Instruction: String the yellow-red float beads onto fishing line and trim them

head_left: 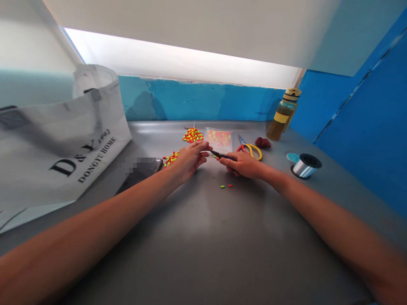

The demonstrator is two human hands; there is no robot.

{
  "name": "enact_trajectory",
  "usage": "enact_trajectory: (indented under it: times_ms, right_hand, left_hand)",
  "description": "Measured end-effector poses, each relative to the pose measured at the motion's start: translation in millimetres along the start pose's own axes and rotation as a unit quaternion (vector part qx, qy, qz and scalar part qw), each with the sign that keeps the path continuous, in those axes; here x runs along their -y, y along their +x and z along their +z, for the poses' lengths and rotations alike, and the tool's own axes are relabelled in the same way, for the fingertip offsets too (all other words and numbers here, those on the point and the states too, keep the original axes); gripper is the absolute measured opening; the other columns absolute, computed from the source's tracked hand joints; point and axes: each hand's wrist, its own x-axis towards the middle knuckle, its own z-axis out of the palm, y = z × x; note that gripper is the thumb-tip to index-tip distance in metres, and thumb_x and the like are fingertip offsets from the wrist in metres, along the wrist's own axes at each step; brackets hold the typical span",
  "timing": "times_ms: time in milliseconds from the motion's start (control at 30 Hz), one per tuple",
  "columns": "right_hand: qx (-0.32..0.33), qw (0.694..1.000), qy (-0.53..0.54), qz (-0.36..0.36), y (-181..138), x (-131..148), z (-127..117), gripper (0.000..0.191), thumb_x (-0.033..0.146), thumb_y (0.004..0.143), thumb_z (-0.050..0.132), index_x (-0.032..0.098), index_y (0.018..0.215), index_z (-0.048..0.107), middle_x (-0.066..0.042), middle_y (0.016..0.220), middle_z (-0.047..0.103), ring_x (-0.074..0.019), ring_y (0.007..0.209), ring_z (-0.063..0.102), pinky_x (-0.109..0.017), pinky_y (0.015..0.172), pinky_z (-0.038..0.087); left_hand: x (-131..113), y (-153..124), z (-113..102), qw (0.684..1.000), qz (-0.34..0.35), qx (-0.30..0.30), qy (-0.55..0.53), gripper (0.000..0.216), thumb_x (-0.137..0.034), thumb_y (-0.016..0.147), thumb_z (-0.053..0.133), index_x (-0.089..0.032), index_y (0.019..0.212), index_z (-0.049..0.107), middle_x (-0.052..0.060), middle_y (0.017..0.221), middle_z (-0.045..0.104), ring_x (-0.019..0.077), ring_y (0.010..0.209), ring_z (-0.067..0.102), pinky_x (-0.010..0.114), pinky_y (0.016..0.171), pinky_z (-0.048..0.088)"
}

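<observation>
Head view: a person's right hand (243, 165) closed around a slim black tool (219, 155) above a steel worktop (203, 237), while the left hand (190, 160) reached toward it with fingers (203, 147) extended; whether they pinched anything could not be told. Two tiny green and red beads (225, 185) lay just below the hands, apparently light and slippery, best taken between fingertips. A heap of beads (193, 135) and a clear bag of beads (218, 140) sat just ahead, beside red-and-yellow scissors (249, 149). Open worktop spread toward the person; a paper bag (60, 144) and a phone (141, 171) crowded the left side, with a blue wall (197, 99) beyond.
</observation>
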Motion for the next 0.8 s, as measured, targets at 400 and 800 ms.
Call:
enact_trajectory:
  times_ms: [400,800]
  right_hand:
    - [-0.003,1.0,0.001,0.005,0.0,0.5,0.1,0.043,0.056,0.097,0.047,0.018,0.08,0.059,0.001,0.059,0.056,-0.0131,0.056,0.05,-0.026,0.053,0.033]
    - [-0.001,1.0,-0.001,0.004,0.2,0.1,0.0,0.042,0.055,0.098,0.046,0.018,0.08,0.058,0.0,0.06,0.057,-0.013,0.055,0.051,-0.026,0.053,0.033]
  left_hand:
    - [1.3,0.9,-0.7,1.0,-0.006,0.008,-0.018,0.021,-0.035,0.075,0.081,-0.021,0.084,0.068,0.006,0.098,0.07,0.0119,0.072,0.058,0.021,0.058,0.045]
    - [0.1,-0.5,1.3,0.999,-0.018,-0.004,-0.035,0.019,-0.03,0.072,0.083,-0.019,0.081,0.071,0.005,0.093,0.071,0.0105,0.069,0.057,0.019,0.056,0.045]
